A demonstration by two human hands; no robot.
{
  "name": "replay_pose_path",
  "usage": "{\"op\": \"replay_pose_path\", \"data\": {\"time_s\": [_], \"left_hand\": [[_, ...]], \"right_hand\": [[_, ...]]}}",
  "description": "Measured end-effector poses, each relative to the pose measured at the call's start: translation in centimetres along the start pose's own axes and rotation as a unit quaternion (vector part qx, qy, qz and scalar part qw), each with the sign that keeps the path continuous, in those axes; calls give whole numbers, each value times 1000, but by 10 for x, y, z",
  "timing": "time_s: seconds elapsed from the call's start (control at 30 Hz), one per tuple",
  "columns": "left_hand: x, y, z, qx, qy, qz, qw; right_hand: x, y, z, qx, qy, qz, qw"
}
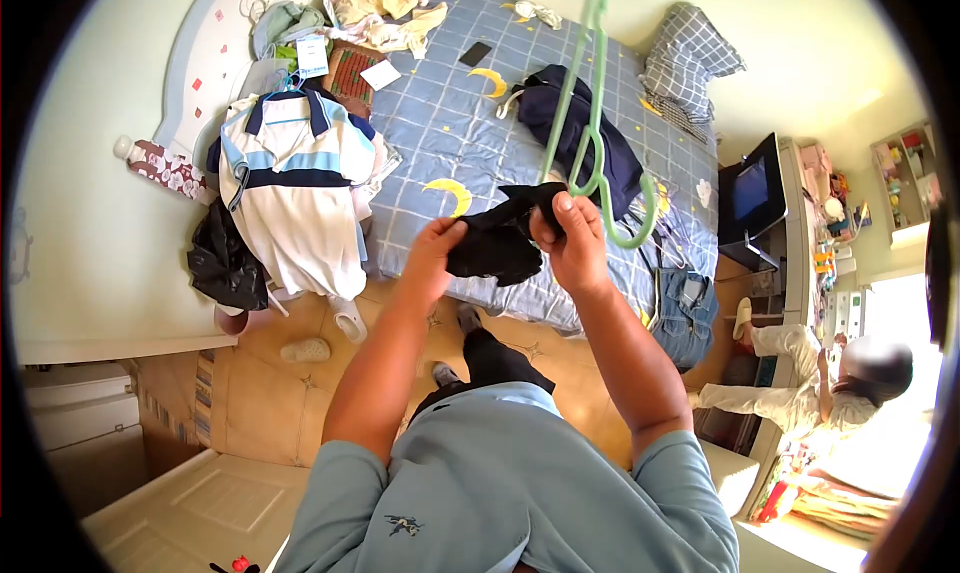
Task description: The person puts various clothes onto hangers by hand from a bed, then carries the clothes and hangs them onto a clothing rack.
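Between my two hands hangs a small black cloth (pixel 492 245), bunched up above the near edge of the bed. My left hand (pixel 432 258) pinches its left side. My right hand (pixel 572 241) grips the cloth's upper right part, fingers closed. A light green plastic hanger (pixel 598 123) stands up beside my right hand, its hook curving at the lower right; whether that hand also holds it is hidden. Beyond the hanger, a dark navy garment (pixel 545 101) lies on the blue checked bedding (pixel 420 123).
A white and blue polo shirt (pixel 300 188) hangs at the left, near a black plastic bag (pixel 225 258). Jeans (pixel 685 318) hang over the bed's right edge. A phone (pixel 475 54) and checked pillow (pixel 690 63) lie farther back. A person (pixel 800 378) sits at the right.
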State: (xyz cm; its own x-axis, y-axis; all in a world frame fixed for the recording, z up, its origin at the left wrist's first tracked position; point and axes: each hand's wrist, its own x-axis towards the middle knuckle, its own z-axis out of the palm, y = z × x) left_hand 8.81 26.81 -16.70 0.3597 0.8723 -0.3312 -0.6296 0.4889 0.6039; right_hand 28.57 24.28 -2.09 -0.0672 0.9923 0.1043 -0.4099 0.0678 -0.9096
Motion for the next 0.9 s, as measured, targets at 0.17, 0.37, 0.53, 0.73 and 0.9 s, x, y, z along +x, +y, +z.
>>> {"op": "replay_pose_path", "data": {"time_s": [0.17,0.37,0.53,0.73,0.9], "left_hand": [[-52,63,40,27,-58,149,987],[-67,51,103,89,-55,198,975],[-54,14,146,82,-7,196,977],[-49,-30,168,9,102,319,942],[-80,1,168,-139,208,418,874]], "right_hand": [[-29,1,-83,-287,183,17,940],[-38,-32,-106,-137,194,-145,961],[-28,-76,-137,166,169,-139,962],[10,-84,-250,302,140,-132,934],[0,-63,-275,89,209,-53,972]]}}
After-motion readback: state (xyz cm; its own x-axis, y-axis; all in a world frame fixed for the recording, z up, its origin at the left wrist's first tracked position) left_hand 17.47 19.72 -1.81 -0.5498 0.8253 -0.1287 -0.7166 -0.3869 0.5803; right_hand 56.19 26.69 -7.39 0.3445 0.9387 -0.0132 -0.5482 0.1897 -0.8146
